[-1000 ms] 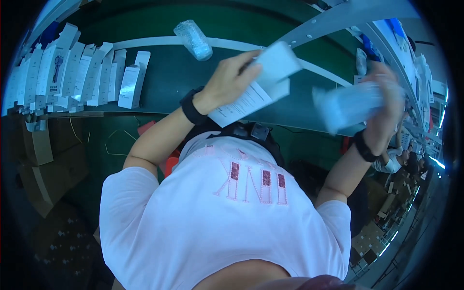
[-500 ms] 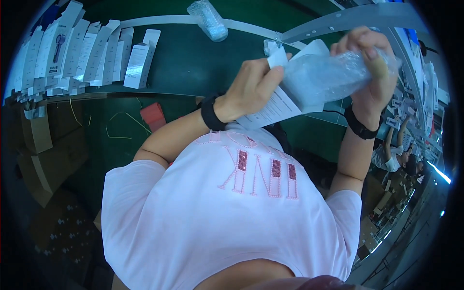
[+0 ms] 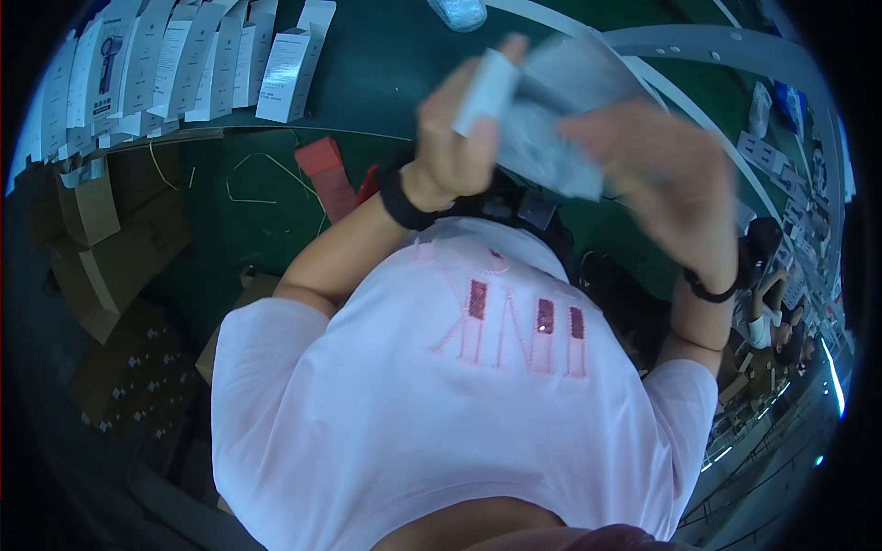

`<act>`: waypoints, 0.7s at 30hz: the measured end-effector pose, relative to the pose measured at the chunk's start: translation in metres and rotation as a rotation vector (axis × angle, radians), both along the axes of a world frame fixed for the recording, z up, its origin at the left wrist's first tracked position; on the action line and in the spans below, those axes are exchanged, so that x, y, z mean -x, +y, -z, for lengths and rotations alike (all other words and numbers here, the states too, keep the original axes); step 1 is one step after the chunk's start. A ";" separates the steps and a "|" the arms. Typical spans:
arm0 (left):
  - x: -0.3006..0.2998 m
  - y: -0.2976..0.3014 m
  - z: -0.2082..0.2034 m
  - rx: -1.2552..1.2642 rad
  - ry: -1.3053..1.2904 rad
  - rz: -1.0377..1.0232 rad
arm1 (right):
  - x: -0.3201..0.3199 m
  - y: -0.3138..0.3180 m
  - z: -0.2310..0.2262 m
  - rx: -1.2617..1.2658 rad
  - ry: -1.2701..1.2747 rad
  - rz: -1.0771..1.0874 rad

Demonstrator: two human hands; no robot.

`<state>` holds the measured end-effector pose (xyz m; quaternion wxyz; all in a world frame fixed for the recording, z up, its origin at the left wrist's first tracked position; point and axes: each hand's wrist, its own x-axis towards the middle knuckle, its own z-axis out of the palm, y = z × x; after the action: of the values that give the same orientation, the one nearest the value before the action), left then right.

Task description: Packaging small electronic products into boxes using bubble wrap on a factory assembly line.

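My left hand (image 3: 453,142) grips a white cardboard box (image 3: 488,90) by its side, thumb in front and fingers behind. The box is tilted, with its open end and pale flaps toward the right. Clear plastic wrapping (image 3: 535,138) shows in the opening, mostly inside the box; what it wraps cannot be made out. My right hand (image 3: 666,170) is at the open end, its fingertips close to or on the wrapping. Motion smears its fingers, so their hold is unclear. Both hands are above the near edge of the green table.
Several white boxes with open flaps (image 3: 283,78) stand in a row at the far left of the green table (image 3: 367,92). A bubble-wrapped item (image 3: 458,13) lies at the back. Brown cartons (image 3: 129,239) are on the left below. Other people (image 3: 776,326) sit at the far right.
The wrapped item has gone from my right hand's grip mostly into the box. Box and left hand are raised and turned. The view has shifted, so the table edge sits higher.
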<state>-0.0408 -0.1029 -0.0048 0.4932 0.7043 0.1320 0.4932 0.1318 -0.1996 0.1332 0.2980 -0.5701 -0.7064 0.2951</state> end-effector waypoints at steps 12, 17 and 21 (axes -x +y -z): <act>0.057 0.033 0.014 0.756 0.439 -0.196 | -0.104 0.008 0.332 0.366 -0.508 0.756; 0.034 0.021 -0.006 0.764 0.317 -0.022 | -0.123 0.021 0.241 0.348 -0.210 0.829; 0.016 0.010 -0.026 0.881 0.221 0.194 | -0.059 0.036 0.020 0.024 0.763 0.613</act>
<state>-0.0569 -0.0925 0.0214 0.7724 0.4849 0.3142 0.2637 0.1913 -0.1634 0.1129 0.6021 -0.6064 -0.3432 0.3899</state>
